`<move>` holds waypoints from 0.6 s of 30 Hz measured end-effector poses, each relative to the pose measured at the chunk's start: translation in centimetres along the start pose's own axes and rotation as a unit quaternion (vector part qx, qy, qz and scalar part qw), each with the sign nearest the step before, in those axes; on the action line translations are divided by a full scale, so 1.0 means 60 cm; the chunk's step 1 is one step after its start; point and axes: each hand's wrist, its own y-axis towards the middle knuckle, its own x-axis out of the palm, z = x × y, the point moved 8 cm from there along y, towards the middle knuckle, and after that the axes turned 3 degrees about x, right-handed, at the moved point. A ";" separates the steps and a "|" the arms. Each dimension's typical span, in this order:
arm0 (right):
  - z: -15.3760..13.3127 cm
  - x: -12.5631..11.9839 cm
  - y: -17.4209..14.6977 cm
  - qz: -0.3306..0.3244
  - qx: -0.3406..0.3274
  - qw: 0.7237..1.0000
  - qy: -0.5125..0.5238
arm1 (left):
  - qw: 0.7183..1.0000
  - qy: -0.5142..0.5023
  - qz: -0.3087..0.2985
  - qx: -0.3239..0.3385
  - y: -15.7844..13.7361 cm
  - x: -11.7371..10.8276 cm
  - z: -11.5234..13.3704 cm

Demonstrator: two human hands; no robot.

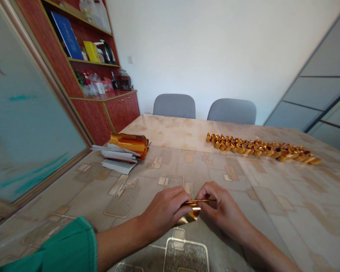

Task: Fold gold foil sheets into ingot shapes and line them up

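Your hands fold gold foil

Your left hand (pixel 166 209) and right hand (pixel 219 206) both pinch one gold foil sheet (pixel 192 211) above the table (pixel 272 196).

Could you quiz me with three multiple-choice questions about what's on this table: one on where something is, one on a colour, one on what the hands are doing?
1. Where does the row of folded gold pieces lie?
A. far right of the table
B. on a chair
C. on the shelf

2. What colour is the sleeve?
A. red
B. green
C. white

3. How is the gold foil piece held?
A. lying untouched
B. left hand only
C. between both hands

Answers: A, it stretches across the table; B, plainly green; C, left hand and right hand both pinch it.
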 end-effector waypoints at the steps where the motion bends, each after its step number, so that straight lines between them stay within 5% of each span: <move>1: 0.000 0.003 -0.001 0.000 0.004 1.000 0.007 | 1.000 0.003 0.003 0.004 -0.001 0.000 -0.001; 11: 0.006 -0.005 -0.005 -0.037 0.000 0.993 0.109 | 0.996 -0.083 0.017 -0.009 -0.006 -0.007 -0.003; 18: 0.064 -0.037 -0.002 0.045 0.129 0.959 0.248 | 0.980 -0.173 0.048 -0.089 0.000 -0.022 -0.017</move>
